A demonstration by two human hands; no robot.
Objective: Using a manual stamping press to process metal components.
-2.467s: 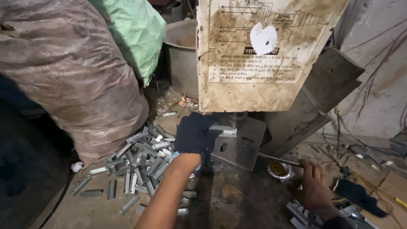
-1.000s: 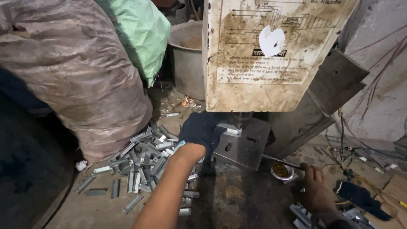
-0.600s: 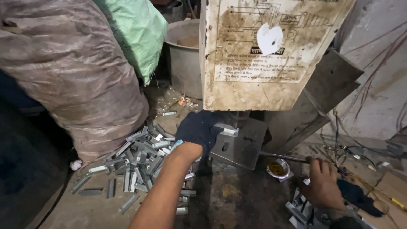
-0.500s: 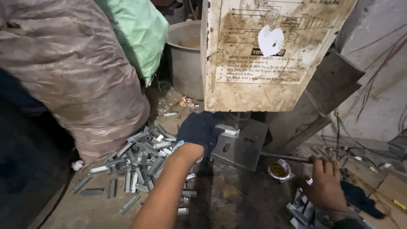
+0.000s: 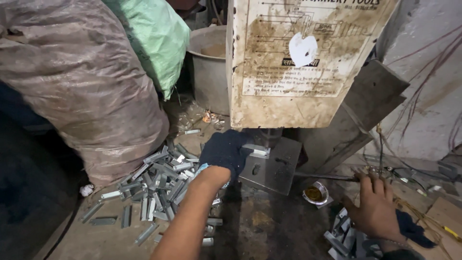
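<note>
a: starting on the left, i see a big brown sack and a green bag leaning on it. in front of them is a heap of small grey metal pieces on the floor. to me those look like the ones already pressed, and there are a lot.

b: and the hands?

a: my left hand has a dark glove on. it is at the steel plate under the press, with its fingers closed around a small shiny metal piece right under the ram. the grip looks narrow, just a pinch. so i think one piece is at the pressing spot now.

b: what about the right side?

a: my right hand is bare. it lies flat with fingers spread, holding nothing, on a small pile of metal strips near the bottom edge. i guess these are the ones left to do. a little round tin with yellow stuff sits between the plate and that hand.

b: anything you can't see well?

a: yes. the glove hides most of the shiny piece, so i can't tell if it sits straight. the strip pile is cut off at the bottom. i can't tell what the grey bucket behind holds.
</note>
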